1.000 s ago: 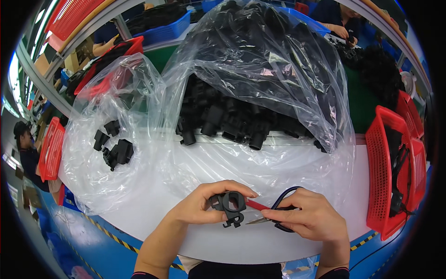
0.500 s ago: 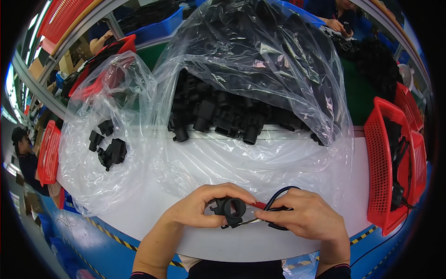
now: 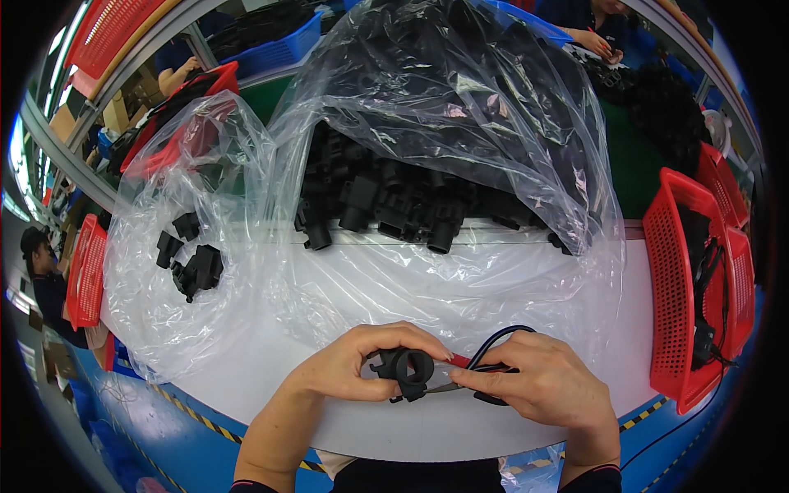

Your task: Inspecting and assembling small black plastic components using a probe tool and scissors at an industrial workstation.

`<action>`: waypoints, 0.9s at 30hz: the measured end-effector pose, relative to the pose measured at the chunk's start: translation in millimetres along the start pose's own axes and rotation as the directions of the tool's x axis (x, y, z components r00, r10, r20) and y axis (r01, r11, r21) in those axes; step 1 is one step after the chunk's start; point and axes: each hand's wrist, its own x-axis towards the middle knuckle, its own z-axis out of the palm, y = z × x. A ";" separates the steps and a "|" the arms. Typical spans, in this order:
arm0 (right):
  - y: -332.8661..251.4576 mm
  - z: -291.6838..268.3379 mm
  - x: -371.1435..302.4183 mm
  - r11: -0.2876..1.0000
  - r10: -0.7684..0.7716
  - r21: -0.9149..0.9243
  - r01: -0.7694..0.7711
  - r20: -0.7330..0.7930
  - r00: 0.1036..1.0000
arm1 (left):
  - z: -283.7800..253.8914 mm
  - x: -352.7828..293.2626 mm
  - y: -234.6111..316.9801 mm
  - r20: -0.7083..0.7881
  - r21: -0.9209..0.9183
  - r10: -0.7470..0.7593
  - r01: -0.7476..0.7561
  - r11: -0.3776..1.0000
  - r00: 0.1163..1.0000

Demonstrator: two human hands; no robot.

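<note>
Near the table's front edge, my left hand (image 3: 362, 361) grips a black plastic part (image 3: 413, 373) with a round ring opening and small clips. Fingers lie over its top and the thumb is below. Close on its right, my right hand (image 3: 538, 378) is closed around a slim hand tool (image 3: 497, 335) with a dark looped handle, a red piece and a thin metal tip. The tip points at the lower right side of the ring; whether it touches is unclear. My right fingers hide much of the tool, so its exact kind does not show.
A large clear plastic bag (image 3: 460, 279) spills many black parts (image 3: 362, 201) at the back. On the left, several black pieces (image 3: 197, 271) lie on another clear bag (image 3: 140, 304). A red basket (image 3: 670, 287) with black cabled items stands right. Co-workers sit beyond.
My hands stay almost in place, still closed on the part and the tool. The metal tip has shifted slightly near the ring. A co-worker's hands at the back right have moved a little.
</note>
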 end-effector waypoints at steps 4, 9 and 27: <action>-0.3 0.9 -0.1 1.000 0.008 -0.007 -0.008 0.012 1.000 | 0.1 0.4 -0.5 -0.006 0.006 -0.014 0.014 1.000 1.000; -0.6 1.4 -0.4 1.000 0.012 -0.009 -0.012 0.012 1.000 | 1.4 1.9 1.6 -0.007 0.016 -0.031 0.031 0.999 1.000; 2.3 2.8 -0.8 0.999 -0.023 0.026 0.022 0.035 0.999 | 1.3 1.5 -1.6 0.014 -0.015 -0.061 0.061 0.998 0.998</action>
